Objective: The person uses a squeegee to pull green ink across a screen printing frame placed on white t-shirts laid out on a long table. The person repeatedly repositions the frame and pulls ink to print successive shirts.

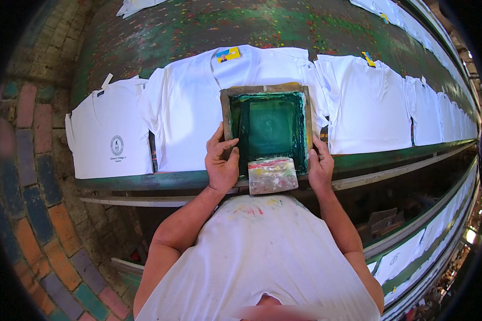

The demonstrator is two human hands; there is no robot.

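Along the near edge of a long, paint-flecked worktop (160, 40), a person in a paint-smeared white top (273, 251) grips one wooden screen frame (265, 89), the left hand (221, 163) clamped on its left side, the right hand (321, 167) clamped on its right. The frame covers the lower right part of a plain white V-neck shirt (190, 107); whether it touches the cloth cannot be told. One paint-stained squeegee (273, 176) rests across the frame's near end, hiding part of the green mesh (266, 128).

Four shirts can be counted clearly along this edge: a printed shirt (110, 144) by the near left corner, the plain one at the frame, then a third shirt (367, 107) and a fourth shirt (426, 115) to the right. Others crowd toward the worktop's right end, too narrow to count. More white garments (407, 18) line the far edge at right, and a second worktop at lower right carries further shirts (407, 262). Coloured bricks (65, 267) pave the floor at left.

One round black emblem with small lettering marks the printed shirt; a round emblem shows faintly in the mesh. A yellow-and-blue tag (228, 54) sits at the plain shirt's collar, a yellow tag (368, 59) at the third's.
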